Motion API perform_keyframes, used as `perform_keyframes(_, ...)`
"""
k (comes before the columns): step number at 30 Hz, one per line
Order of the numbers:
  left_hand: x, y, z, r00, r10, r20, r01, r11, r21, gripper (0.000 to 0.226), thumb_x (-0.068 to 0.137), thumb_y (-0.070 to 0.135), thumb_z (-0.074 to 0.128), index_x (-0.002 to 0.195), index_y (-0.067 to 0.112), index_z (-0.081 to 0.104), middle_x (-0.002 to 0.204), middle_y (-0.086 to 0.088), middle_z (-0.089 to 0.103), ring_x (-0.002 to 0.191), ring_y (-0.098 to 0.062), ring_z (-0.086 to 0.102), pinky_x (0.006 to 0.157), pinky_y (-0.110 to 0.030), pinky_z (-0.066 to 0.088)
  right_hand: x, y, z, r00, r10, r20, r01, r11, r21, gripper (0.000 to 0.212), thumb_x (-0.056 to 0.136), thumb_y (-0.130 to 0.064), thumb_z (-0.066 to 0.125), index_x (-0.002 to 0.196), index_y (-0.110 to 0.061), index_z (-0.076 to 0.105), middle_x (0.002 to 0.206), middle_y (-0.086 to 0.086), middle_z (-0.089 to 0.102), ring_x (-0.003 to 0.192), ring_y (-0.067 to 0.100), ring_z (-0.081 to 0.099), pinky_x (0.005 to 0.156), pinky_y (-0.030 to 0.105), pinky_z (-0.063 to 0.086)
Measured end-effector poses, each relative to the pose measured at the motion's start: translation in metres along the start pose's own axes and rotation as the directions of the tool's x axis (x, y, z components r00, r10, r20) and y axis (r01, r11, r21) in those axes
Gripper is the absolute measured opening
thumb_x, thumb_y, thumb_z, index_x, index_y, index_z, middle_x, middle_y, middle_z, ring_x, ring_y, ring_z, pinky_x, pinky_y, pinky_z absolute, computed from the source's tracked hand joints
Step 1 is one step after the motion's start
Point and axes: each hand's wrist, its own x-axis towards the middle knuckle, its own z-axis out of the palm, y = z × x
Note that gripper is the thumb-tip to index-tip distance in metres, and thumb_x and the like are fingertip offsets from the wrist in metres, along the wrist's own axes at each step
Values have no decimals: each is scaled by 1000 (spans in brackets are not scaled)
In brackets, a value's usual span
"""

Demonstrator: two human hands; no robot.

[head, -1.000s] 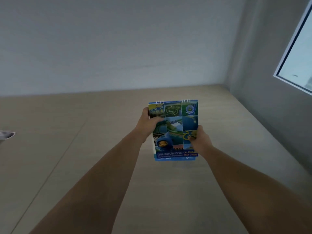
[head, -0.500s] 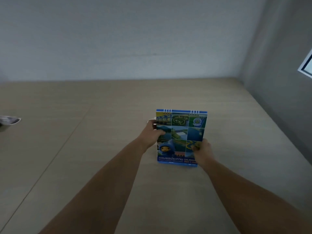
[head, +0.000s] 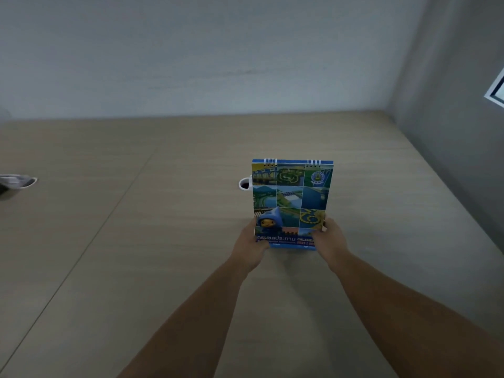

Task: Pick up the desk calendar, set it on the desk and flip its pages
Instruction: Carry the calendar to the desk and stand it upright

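The desk calendar (head: 291,199) stands upright with its blue spiral-bound top edge up and its cover of photo tiles and a blue-hooded cartoon figure facing me. Its bottom edge is at the surface of the light wooden desk (head: 136,241). My left hand (head: 252,246) grips the lower left corner. My right hand (head: 330,241) grips the lower right edge, thumb on the cover. Whether the base fully rests on the desk is hidden by my hands.
A white cup (head: 244,183) with dark contents stands just behind the calendar's left edge. A grey object (head: 16,184) lies at the far left of the desk. Walls close the desk at the back and right, with a window corner (head: 496,91) at upper right.
Both hands lowered the calendar toward the desk. My left hand slid from the upper left edge down to the lower left corner. The cup behind the calendar came into view.
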Motion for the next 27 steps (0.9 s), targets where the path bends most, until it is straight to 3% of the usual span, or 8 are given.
perform_keyframes(1, -1, -2, -1, 1000, -7, -9, 7, 1000, -15, 73, 75, -10, 53, 139, 24, 44, 108, 11, 66, 84, 2, 66, 66, -15, 50, -1, 1, -1, 1000, 9, 24, -10, 1000, 26, 29, 84, -1, 50, 109, -11, 60, 87, 4, 68, 74, 20, 62, 58, 36, 52)
perform_keyframes(3, -1, -1, -4, 998, -61, -27, 59, 996, -66, 81, 80, -8, 57, 148, 24, 27, 129, 12, 54, 106, -7, 63, 67, -19, 50, -2, 2, -2, 998, 4, 64, -7, 999, 43, 30, 84, 0, 49, 111, -7, 59, 99, 14, 68, 88, 32, 65, 74, 50, 55)
perform_keyframes(7, 4, 5, -8, 987, -145, -75, 151, 985, 82, 82, 85, 6, 61, 152, 17, 15, 156, -5, 27, 137, -30, 35, 89, -33, 42, -4, 2, -10, 994, -38, 104, 44, 997, -58, 35, 82, 0, 45, 113, -10, 59, 97, 15, 68, 82, 32, 66, 60, 36, 49)
perform_keyframes(11, 4, 19, -1, 996, -79, -29, 83, 981, 176, 57, 80, 7, 63, 133, 22, 46, 134, -8, 48, 110, -26, 49, 85, -32, 40, -2, 1, -15, 989, -27, 146, 29, 1000, -10, 39, 83, -3, 49, 119, -14, 56, 97, 11, 68, 81, 28, 64, 63, 36, 49)
perform_keyframes(15, 4, 19, 0, 997, -52, -60, 54, 998, 31, 57, 82, -4, 59, 131, 20, 42, 116, 5, 45, 102, -17, 47, 78, -29, 41, -5, 1, -12, 987, 7, 160, -25, 993, 113, 49, 84, -1, 55, 129, -21, 55, 103, 5, 69, 80, 23, 62, 68, 35, 53)
perform_keyframes(19, 6, 17, -3, 996, -56, -75, 58, 998, 29, 40, 82, -5, 58, 104, 27, 48, 105, 12, 47, 97, -12, 49, 64, -18, 42, -4, -1, -13, 984, 0, 178, -25, 990, 141, 47, 80, 0, 61, 120, -25, 60, 102, 7, 71, 92, 34, 66, 79, 48, 55)
perform_keyframes(23, 7, 18, -5, 986, -137, -95, 138, 990, 11, 49, 82, 0, 63, 126, 13, 46, 119, -1, 44, 104, -18, 47, 78, -31, 40, -11, -8, -17, 980, -53, 190, 23, 988, 156, 44, 82, 2, 58, 108, -34, 54, 97, -1, 69, 78, 10, 62, 63, 28, 48)
perform_keyframes(27, 10, 15, -12, 978, -159, -133, 165, 986, 30, 41, 77, 1, 66, 111, 10, 45, 120, -11, 48, 92, -19, 50, 60, -26, 41, -16, -11, -17, 988, -55, 143, 34, 989, 144, 42, 76, 4, 65, 80, -37, 59, 80, -14, 63, 72, 3, 58, 58, 23, 45)
